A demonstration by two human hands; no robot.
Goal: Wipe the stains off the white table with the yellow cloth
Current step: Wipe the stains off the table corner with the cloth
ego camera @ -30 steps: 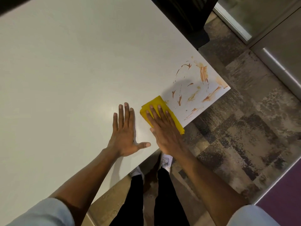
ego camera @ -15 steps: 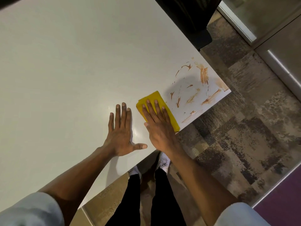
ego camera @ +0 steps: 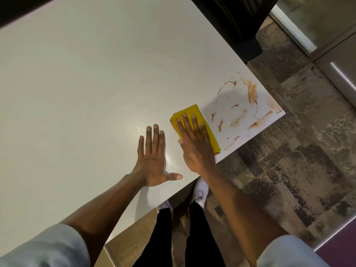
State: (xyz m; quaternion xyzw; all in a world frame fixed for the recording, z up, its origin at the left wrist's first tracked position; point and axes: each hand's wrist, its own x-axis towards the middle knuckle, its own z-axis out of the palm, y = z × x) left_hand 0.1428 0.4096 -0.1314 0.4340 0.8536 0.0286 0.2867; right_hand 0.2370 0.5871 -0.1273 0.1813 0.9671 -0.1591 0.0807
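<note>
Mottled brown and grey carpet tiles (ego camera: 300, 166) right of the table, dark mesh chair (ego camera: 238, 22) at the carpet's far end, pale glossy wall panels (ego camera: 327, 35) beyond it, purple floor strip (ego camera: 342, 251) at the carpet's near corner

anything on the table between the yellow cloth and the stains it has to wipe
Nothing visible. The right hand presses flat on the yellow cloth, and only bare white table lies between it and the orange-brown stains at the corner. The left hand rests on the other side.
</note>
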